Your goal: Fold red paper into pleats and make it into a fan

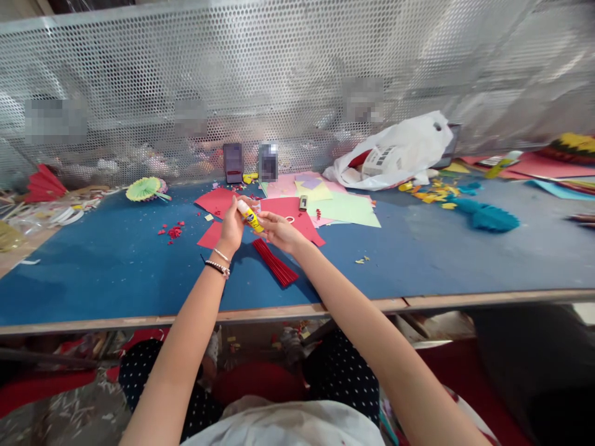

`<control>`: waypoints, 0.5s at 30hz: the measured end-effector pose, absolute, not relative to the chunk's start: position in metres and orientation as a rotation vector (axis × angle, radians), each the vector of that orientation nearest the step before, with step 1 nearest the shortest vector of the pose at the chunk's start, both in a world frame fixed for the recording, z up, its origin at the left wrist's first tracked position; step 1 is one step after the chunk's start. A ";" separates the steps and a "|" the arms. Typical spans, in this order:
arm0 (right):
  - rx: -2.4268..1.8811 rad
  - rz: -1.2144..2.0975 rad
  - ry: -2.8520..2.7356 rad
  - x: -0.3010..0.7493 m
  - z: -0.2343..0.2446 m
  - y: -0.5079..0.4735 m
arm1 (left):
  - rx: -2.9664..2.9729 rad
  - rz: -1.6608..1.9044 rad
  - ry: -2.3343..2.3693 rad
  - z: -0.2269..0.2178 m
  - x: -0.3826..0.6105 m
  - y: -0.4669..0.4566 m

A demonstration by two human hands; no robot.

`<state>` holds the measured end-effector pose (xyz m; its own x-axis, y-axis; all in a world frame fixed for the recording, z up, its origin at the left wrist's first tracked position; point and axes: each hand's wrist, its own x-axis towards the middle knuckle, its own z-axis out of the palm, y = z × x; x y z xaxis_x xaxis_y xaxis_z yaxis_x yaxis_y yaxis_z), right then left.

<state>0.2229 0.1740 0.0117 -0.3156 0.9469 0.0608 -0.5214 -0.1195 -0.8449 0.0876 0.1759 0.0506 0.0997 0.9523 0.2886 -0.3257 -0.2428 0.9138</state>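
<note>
My left hand [231,226] is closed around the upper end of a yellow and white glue stick [250,217]. My right hand [279,229] pinches the glue stick's lower end, so both hands hold it above the blue table [116,266]. Just below my hands lies a pleated strip of red paper [275,262]. Red paper sheets [297,214] lie flat under and behind my hands.
Pink, green and purple sheets [339,207] lie behind the red ones. A white plastic bag [400,155] sits at the back right, a teal paper fan [493,218] to the right, a green fan [145,189] at the back left. A perforated metal screen [297,80] closes off the table's far side.
</note>
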 end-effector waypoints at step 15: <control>-0.915 0.918 -1.385 0.242 0.056 0.083 | 1.692 1.538 1.137 0.033 0.077 0.191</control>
